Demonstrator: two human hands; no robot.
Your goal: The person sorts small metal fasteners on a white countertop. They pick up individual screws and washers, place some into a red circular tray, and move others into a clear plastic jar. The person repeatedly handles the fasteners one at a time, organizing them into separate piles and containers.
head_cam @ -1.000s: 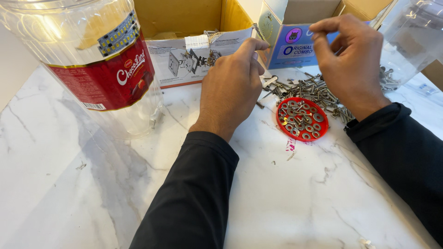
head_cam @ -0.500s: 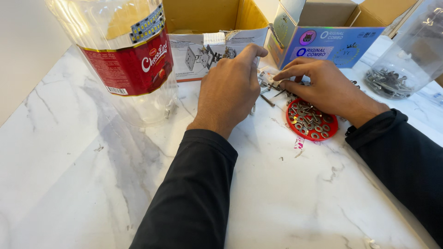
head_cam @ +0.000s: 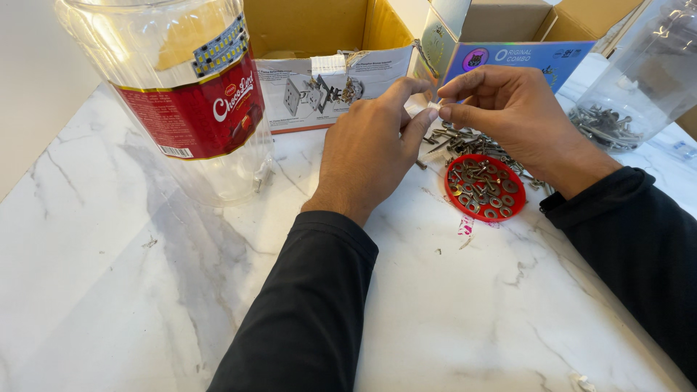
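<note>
Nearest you, the white marble worktop (head_cam: pixel 145 305) lies bare across its lower left, giving open room to move; its left edge runs along a pale wall. Both your forearms, in black sleeves, reach away from you over the stone.

Your left hand (head_cam: pixel 370 141) is raised above the worktop, thumb and forefinger pinched on a small white piece (head_cam: pixel 420 107). Your right hand (head_cam: pixel 508 116) meets it from the right, its fingertips closing on the same piece, so both grips are clenched on it. The piece is too small to tell its shape; its long axis seems to run left to right between the two hands.

Just under your right hand sits a red lid (head_cam: pixel 485 186) holding metal washers and screws, with a loose pile of screws (head_cam: pixel 465 141) touching its far side.

To the left stands a large clear plastic jar (head_cam: pixel 185 101) with a red label, upright, near your left hand. At far right a second clear jar (head_cam: pixel 639 87) holds screws. Behind the hands, open cardboard boxes (head_cam: pixel 327 29) line the far edge.
</note>
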